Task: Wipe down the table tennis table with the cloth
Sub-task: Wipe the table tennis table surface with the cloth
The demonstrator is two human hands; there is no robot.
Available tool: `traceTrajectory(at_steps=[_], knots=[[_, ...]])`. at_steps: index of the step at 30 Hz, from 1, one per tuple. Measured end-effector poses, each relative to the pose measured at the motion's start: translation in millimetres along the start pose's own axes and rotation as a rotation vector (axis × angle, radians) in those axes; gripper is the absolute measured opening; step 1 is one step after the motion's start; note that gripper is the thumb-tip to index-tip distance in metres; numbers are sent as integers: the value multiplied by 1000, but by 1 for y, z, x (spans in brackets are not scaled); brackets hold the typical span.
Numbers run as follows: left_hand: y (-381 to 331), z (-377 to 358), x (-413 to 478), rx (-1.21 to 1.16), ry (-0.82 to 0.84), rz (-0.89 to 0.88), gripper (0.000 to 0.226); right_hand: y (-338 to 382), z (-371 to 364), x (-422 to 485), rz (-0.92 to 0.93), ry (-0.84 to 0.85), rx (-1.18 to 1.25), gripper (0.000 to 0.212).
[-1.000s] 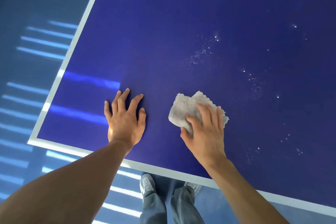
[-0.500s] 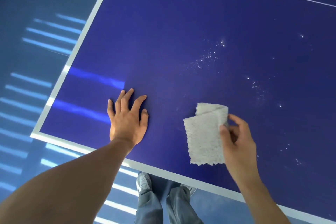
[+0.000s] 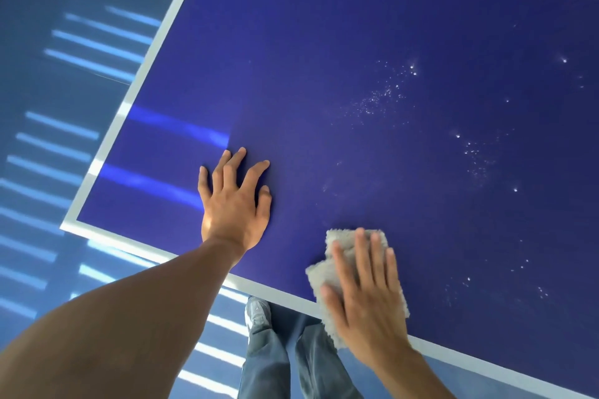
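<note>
Right hand [image 3: 366, 295] flat, pressing cloth [image 3: 319, 275] at near edge of table [image 3: 324, 42] — partly overhanging | left hand [image 3: 235, 204] splayed, bracing, holding nothing | specks [image 3: 382, 97] lie ahead-right of cloth — right hand nearer

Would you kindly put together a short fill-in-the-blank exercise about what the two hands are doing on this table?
1. The left hand lies flat on the table, holding ____.
2. The right hand presses straight fingers down on the ____.
3. The white specks lie on the ____ hand's side of the table.
Missing words: nothing; cloth; right.
</note>
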State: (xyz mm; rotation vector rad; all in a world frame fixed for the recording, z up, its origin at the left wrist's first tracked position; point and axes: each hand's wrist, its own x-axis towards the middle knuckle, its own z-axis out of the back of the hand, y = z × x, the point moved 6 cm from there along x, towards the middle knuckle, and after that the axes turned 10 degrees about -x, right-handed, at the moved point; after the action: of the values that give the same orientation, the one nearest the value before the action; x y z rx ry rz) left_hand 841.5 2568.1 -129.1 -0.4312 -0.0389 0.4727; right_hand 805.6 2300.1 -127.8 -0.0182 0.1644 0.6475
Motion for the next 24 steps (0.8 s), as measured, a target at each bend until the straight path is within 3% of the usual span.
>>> traceTrajectory(at_steps=[3,7,11,15,17,20,24], knots=[[-1,1,-1,3,-7,-8,49,14,-1,6,89,6,16,58],[1,-1,-1,6,-15,-20,48,0,13,92,185,-65,-34,55],[3,-3,0,6,-27,-29,47,-65,27,187,-122,-26,-90,60],[1,-2,0,15,-6,-27,49,-76,32,186,-453,-28,23,74],[1,-1,-1,14,5,-25,49,-39,29,156,-352,-68,-29,78],[1,-1,-1,15,18,-23,50,14,18,103,7,-39,-75,75],[-3,1,0,20,-12,-38,50,-4,22,122,284,-48,-113,73]])
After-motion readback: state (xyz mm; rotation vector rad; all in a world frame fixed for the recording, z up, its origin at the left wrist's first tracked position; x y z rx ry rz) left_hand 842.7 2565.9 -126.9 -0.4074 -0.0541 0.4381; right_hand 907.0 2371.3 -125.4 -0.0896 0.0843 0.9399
